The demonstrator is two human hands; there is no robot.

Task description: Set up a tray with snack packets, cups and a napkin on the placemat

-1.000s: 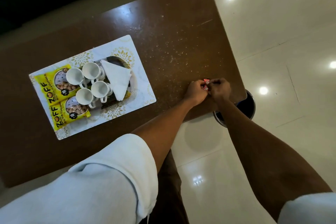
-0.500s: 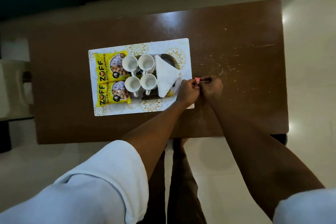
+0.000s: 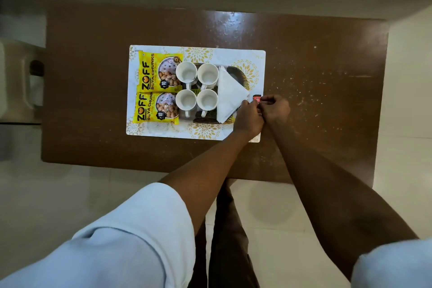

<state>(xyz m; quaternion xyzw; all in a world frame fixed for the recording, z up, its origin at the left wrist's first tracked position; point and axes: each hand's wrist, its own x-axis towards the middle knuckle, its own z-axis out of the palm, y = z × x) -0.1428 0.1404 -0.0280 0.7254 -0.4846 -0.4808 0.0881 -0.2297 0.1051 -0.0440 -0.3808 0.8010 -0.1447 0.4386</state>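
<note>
A white placemat (image 3: 198, 52) with gold flowers lies on the brown table (image 3: 315, 72). On it sits a dark patterned tray (image 3: 239, 73), mostly covered. Two yellow snack packets (image 3: 153, 72) (image 3: 149, 109) lie at its left, several white cups (image 3: 186, 72) stand in the middle, and a folded white napkin (image 3: 228, 94) lies on the right. My left hand (image 3: 249, 117) and my right hand (image 3: 274, 106) meet over the placemat's right edge, both pinching a small red packet (image 3: 256, 98).
Pale specks are scattered over the table's right half. A beige plastic chair (image 3: 16, 79) stands at the table's left end. Glossy cream floor tiles surround the table, and my dark trousers (image 3: 228, 229) show below its near edge.
My view swung back over the table and both hands carried the small red packet left, from the table's right corner to the placemat's right edge beside the napkin.
</note>
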